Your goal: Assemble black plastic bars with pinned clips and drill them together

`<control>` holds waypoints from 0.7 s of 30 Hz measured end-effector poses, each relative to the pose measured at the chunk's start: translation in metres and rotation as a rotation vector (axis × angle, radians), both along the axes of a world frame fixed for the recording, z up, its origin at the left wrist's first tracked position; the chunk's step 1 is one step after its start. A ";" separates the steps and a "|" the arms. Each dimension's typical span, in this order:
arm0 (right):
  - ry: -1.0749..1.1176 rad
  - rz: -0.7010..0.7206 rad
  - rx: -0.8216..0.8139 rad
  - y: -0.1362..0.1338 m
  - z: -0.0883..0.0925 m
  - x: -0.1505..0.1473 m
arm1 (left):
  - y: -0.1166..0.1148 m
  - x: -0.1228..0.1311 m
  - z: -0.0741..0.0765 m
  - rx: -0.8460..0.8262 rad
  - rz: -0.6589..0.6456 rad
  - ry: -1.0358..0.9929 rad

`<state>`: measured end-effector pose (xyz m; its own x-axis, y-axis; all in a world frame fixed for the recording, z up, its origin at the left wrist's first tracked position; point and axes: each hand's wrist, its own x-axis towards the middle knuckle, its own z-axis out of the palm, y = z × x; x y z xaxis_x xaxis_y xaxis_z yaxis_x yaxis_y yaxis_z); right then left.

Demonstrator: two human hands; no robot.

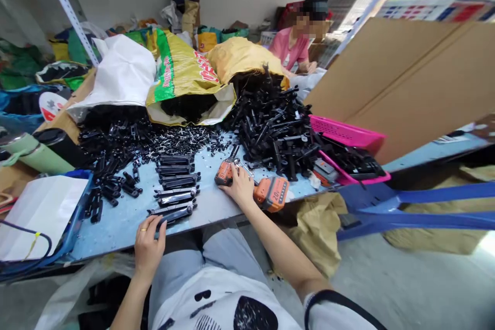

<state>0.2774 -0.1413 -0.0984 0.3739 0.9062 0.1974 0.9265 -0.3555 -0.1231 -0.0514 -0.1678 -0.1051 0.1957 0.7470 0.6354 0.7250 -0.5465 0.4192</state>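
My left hand (150, 242) is at the table's front edge, its fingers closed on the near end of a black part (178, 215). This part lies at the bottom of a column of similar black parts (176, 170) laid side by side. My right hand (240, 185) rests on an orange and black cordless drill (224, 172), fingers wrapped over its body. The drill lies on its side, its bit pointing away from me and its battery (271, 193) at the table edge. Small screws (181, 139) are scattered beyond the column.
Open sacks (189, 72) spill black parts (270, 129) along the back. A pink basket (348, 133) stands right, a blue tray (73, 216) with paper left. A blue stool (367, 206) is beside the table. Another person (290, 46) sits behind the sacks.
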 end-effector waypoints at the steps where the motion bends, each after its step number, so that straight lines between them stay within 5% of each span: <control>1: -0.005 -0.015 -0.029 -0.003 0.001 0.001 | 0.000 0.001 0.001 0.003 -0.001 -0.005; 9: 0.087 0.101 -0.249 -0.008 0.027 0.030 | -0.006 0.004 0.008 -0.019 -0.060 0.005; 14: 0.434 0.188 -0.141 0.005 0.059 0.084 | -0.002 0.000 0.012 0.023 -0.082 0.045; 21: 0.944 -0.008 0.060 0.021 0.082 0.160 | 0.002 0.008 0.018 0.010 -0.081 0.044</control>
<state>0.4376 -0.1206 -0.0159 0.4093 0.9010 -0.1437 0.4323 -0.3303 -0.8391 -0.0436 -0.1663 -0.0872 0.2826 0.7215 0.6322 0.6958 -0.6078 0.3826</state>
